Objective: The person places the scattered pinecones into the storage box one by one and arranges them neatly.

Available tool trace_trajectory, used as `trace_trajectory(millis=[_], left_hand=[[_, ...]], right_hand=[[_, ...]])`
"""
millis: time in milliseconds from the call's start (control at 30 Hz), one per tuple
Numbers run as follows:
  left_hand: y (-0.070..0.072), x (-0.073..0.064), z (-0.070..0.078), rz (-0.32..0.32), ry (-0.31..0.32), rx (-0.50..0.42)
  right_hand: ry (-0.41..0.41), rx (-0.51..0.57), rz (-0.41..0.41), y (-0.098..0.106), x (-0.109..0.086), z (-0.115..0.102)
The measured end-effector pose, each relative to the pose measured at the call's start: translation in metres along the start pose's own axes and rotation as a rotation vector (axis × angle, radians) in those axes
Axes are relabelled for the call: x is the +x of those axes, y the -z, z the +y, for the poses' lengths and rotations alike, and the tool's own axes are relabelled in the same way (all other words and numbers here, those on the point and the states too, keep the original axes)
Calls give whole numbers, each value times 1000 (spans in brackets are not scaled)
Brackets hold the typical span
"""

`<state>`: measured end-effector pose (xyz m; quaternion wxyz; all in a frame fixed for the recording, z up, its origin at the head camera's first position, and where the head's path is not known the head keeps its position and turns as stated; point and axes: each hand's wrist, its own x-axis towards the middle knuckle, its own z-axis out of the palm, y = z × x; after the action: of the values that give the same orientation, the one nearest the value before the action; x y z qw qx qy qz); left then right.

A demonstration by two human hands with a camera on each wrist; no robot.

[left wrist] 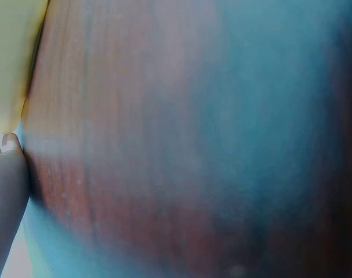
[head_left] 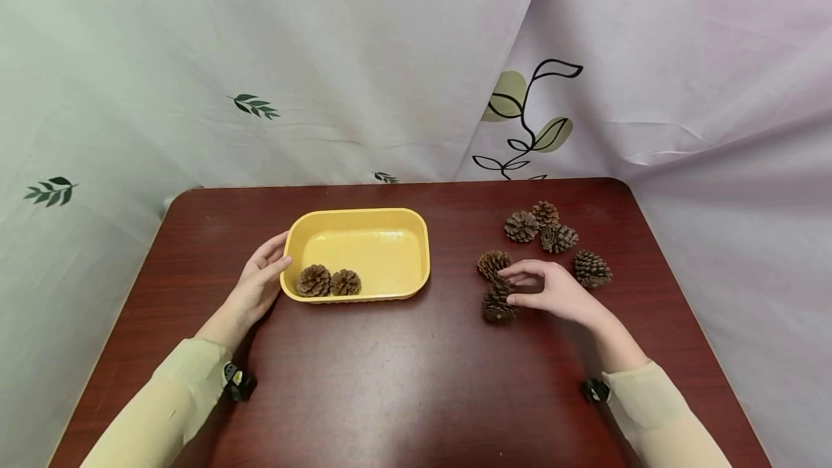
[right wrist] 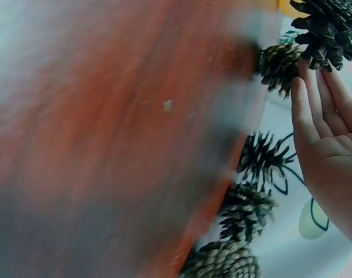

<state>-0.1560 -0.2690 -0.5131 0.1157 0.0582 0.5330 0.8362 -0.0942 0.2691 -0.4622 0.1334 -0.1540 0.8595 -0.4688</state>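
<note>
My right hand (head_left: 552, 293) pinches a pine cone (head_left: 498, 303) on the desk (head_left: 390, 374) | my left hand (head_left: 260, 282), fingers relaxed, rests against the yellow tray (head_left: 416, 237) holding two cones

Soft even light, head view sharp, wrist views blurred

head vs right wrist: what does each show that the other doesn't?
Head only: the yellow tray with two pine cones inside, the left hand resting against its left end, and the leaf-print curtain.

Right wrist only: the palm side of the right hand's fingers, straight, at a cone.

Both: the right hand touching the nearest pine cone, the other loose cones beyond it, and the dark red table.
</note>
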Motion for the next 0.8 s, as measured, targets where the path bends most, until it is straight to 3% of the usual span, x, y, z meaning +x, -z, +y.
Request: trace_trajectory(millis=[367,800], left_hand=[[0,0,0,-3,-2,-10],[1,1,0,-3,-1,-11]], right_hand=[[103,-1,29,-7,17,-26],[147,42,80,-23,44,-54]])
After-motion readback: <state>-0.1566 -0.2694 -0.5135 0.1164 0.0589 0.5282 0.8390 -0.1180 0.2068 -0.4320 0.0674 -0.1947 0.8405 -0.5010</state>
